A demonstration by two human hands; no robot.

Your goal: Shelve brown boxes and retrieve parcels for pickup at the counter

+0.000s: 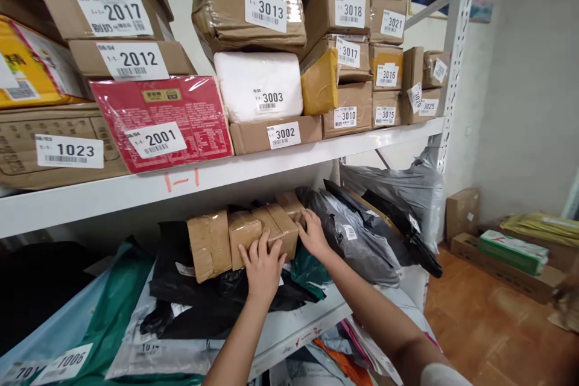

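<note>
On the lower shelf, my left hand (262, 265) lies with spread fingers against the front of the small brown cardboard boxes (245, 234) in the middle. Its fingertips touch the faces of two of them. My right hand (315, 235) reaches to the right end of this row, its fingers apart and touching the side of a taped carton (284, 230). Another small box (208, 246) stands at the row's left end, and one more (290, 204) sits behind. Black plastic parcels (194, 304) lie under and in front of the boxes. A teal bag (310, 268) shows below my right hand.
Above runs a white shelf (312, 160) loaded with numbered parcels, including a red box (165, 108) and a white package (257, 81). Grey bags (355, 232) lean at the right. A metal upright (450, 72) stands there; boxes (506, 265) rest on the floor beyond.
</note>
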